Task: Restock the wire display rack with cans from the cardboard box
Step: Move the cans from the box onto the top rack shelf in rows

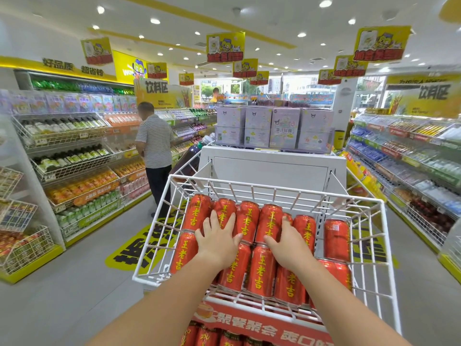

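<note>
top basket of the wire display rack point(274, 188) sits low at 6 o'clock in view, and it's mostly loaded already; looks to me like the tidy-up bit of the restock, squaring the rows rather than dropping new stock in; red cans point(260, 268) lie on their sides in two rows, and i count about seven in the back row and five or six in the front, though the hands and forearms cover some so don't quote me; one can point(336, 239) sits apart at the basket's 3 o'clock side with a gap between it and its neighbours; the lower tier point(207, 335) shows roughly four more can tops under the red sign strip point(262, 325); left hand point(219, 242) is spread flat, fingers straight, pressing on the cans at 10 o'clock of the pile; right hand point(287, 243) lies over the cans at 1 o'clock, fingers loosely laid, gripping nothing; two hands, one basket; the cardboard box isn't in view; next move probably means nudging the rows together to close that gap, then going back to the box for more.
</note>
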Motion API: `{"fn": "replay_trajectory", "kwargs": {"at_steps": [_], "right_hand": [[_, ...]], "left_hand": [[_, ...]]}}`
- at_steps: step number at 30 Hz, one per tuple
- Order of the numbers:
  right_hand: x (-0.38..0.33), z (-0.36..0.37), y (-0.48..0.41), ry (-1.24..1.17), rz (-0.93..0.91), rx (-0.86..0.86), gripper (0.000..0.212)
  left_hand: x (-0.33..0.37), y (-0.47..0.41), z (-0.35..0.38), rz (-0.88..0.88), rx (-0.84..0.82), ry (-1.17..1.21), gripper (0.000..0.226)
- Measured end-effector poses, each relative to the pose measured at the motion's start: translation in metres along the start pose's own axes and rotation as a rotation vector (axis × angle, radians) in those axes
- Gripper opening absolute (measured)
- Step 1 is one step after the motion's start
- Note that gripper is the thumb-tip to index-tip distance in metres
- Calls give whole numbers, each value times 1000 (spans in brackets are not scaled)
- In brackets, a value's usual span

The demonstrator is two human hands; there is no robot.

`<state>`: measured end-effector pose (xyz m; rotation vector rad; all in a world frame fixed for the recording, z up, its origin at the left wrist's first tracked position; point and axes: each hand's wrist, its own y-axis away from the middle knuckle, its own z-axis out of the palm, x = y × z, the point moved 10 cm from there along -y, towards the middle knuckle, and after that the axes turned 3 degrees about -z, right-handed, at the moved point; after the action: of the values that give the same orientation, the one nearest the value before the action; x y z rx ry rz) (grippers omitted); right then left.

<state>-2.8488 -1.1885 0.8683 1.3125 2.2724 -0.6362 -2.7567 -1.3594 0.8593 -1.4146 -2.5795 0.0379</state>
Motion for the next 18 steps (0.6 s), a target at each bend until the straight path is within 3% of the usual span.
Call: {"fn": "replay_trajectory", "kwargs": {"at_steps": [9, 18], "right_hand": [[-9, -1, 23, 366, -152, 112, 81], [-31, 11, 78, 519, -144, 55, 82]], "left_hand": [[-21, 18, -4, 145, 93, -153, 85], [-31, 61, -16, 310, 91, -211, 96]]}}
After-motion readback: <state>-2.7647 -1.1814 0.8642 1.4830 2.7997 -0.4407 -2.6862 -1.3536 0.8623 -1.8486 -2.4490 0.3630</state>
